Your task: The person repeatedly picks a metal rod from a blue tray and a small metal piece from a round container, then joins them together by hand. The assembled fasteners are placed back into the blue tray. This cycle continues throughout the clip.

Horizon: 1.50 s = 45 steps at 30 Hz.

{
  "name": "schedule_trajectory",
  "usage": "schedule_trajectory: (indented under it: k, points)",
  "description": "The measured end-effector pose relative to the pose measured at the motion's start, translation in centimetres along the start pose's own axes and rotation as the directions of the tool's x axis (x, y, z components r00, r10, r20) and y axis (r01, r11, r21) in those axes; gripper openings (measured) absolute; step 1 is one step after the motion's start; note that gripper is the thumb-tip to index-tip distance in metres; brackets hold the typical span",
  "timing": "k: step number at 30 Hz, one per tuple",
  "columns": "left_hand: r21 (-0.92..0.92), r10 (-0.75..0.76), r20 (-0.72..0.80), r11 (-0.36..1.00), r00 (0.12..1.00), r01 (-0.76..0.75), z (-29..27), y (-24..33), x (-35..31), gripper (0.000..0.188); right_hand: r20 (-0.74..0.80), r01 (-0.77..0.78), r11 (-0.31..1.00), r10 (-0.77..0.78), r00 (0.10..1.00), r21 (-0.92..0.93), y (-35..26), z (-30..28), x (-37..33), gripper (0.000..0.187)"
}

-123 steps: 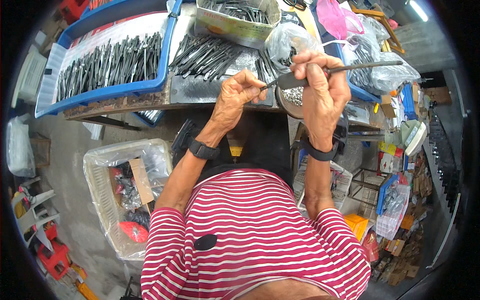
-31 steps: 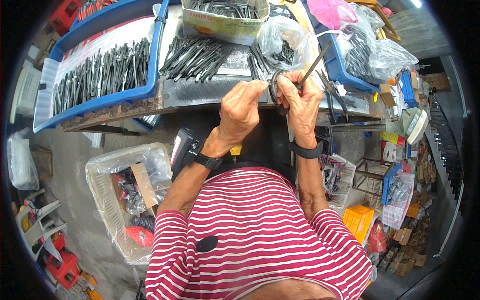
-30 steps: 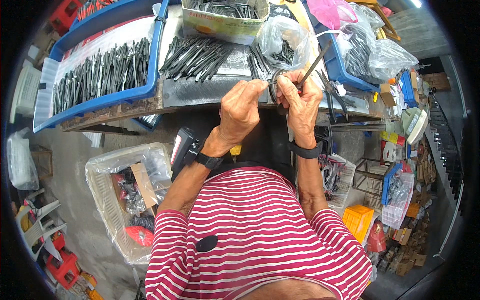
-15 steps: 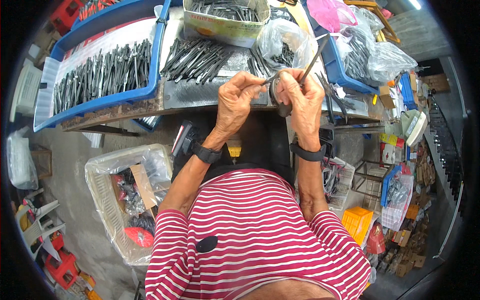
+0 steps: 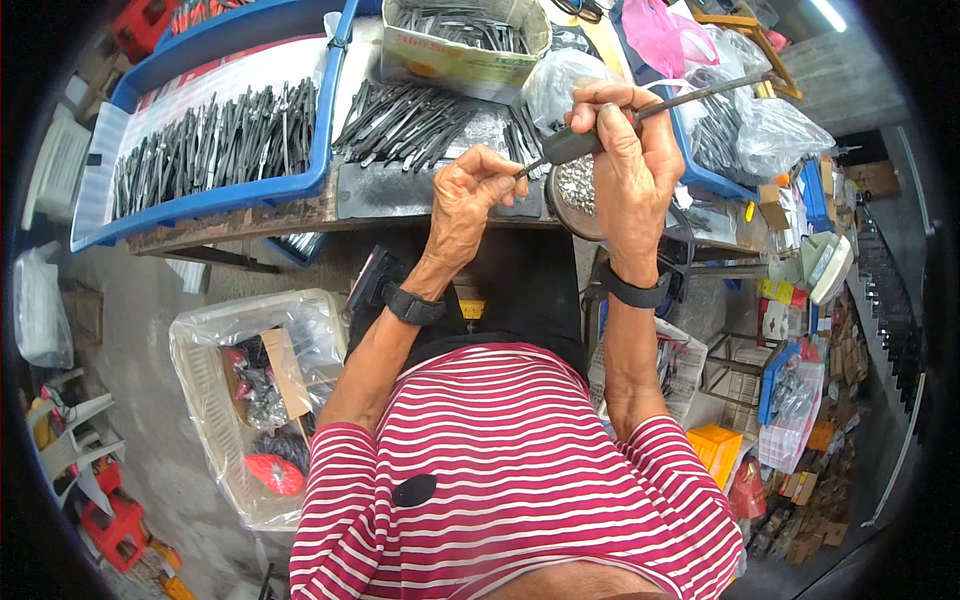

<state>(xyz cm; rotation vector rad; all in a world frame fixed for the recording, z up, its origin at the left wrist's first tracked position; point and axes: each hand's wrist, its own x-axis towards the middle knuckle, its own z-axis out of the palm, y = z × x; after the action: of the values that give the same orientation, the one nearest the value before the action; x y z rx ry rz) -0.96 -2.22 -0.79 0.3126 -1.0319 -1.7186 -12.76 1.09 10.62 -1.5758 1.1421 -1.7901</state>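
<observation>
My left hand (image 5: 462, 205) pinches a thin dark strip (image 5: 533, 167) between thumb and fingertips above the bench edge. My right hand (image 5: 638, 170) is wrapped round what looks like a screwdriver (image 5: 572, 146). Its thick dark handle faces my left hand, and its long shaft sticks out to the upper right. The strip's far end meets the handle's butt; whether they touch I cannot tell. Below the right hand, a round dish (image 5: 577, 205) of small shiny metal pieces sits at the bench edge, partly covered by that hand.
A pile of black strips (image 5: 405, 125) lies behind my left hand. At left stands a blue tray (image 5: 205, 222) with many more. A carton (image 5: 455, 68) and clear bags (image 5: 770, 125) are farther back. A lined basket (image 5: 205, 400) stands on the floor at left.
My right hand has risen, and the screwdriver has swung from steep to nearly level, shaft pointing right. The dish of metal pieces has come into fuller view. My left hand still pinches.
</observation>
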Motion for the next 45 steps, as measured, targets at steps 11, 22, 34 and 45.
schedule_trajectory:
  k: [11, 22, 34, 45]
  points:
    - [-0.058, 0.002, 0.032, 0.998, 0.999, 0.000, -0.3, -0.3, 0.0, 0.005, -0.177, 0.324, 0.943, -0.308, 0.935, 0.073, -3.7, -1.1, 1.1, 0.014]
    - [-0.032, -0.011, 0.025, 0.999, 1.000, 0.012, -0.1, -0.1, 0.0, 0.004, -0.058, 0.156, 0.979, -0.150, 0.987, 0.133, -0.9, -1.0, -0.2, 0.008]
    - [0.016, -0.012, 0.005, 1.000, 1.000, 0.012, 0.1, 0.1, 0.1, 0.009, -0.169, 0.059, 0.990, -0.037, 0.985, 0.130, 1.2, -0.9, -1.5, 0.005]
    - [-0.172, -0.199, -0.029, 0.966, 0.980, 0.191, 1.5, 0.9, -0.1, 0.016, -0.206, -0.225, 0.944, 0.277, 0.939, 0.243, 1.0, -4.1, -4.7, 0.012]
